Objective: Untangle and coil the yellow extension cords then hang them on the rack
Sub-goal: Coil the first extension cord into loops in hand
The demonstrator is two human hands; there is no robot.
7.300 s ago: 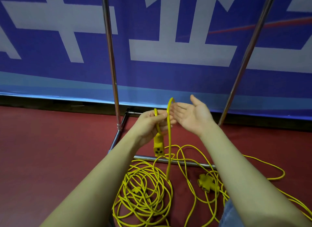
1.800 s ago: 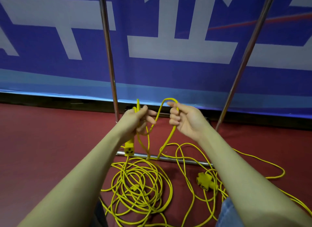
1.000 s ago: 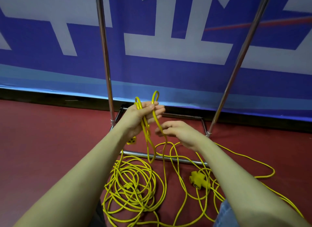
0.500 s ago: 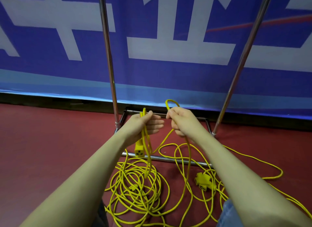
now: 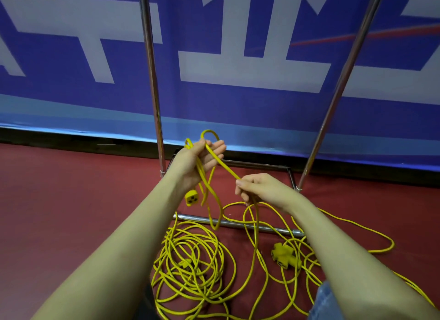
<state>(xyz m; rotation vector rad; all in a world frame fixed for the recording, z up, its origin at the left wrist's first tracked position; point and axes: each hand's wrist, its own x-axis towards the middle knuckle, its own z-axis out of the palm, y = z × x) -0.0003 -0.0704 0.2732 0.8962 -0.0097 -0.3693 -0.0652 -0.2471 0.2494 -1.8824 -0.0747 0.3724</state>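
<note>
My left hand (image 5: 197, 163) is raised and holds several loops of yellow extension cord (image 5: 209, 200), with its yellow socket end (image 5: 191, 197) dangling below the wrist. One strand runs down and right from those loops into my right hand (image 5: 259, 189), which grips it lower down. From there the cord drops to the floor. A tangled pile of yellow cord (image 5: 190, 265) lies on the red floor below my left arm. A yellow multi-outlet plug (image 5: 284, 255) lies among loose strands on the right. The chrome rack (image 5: 152, 76) stands just behind my hands.
The rack's second upright (image 5: 338, 86) leans on the right, and its base bar (image 5: 238, 223) crosses the floor under the cords. A blue and white banner (image 5: 238, 69) covers the wall behind. Loose cord trails off to the right (image 5: 371, 234).
My right hand has dropped down and to the right along the cord, away from my left hand. My left hand now holds one more loop and has risen slightly.
</note>
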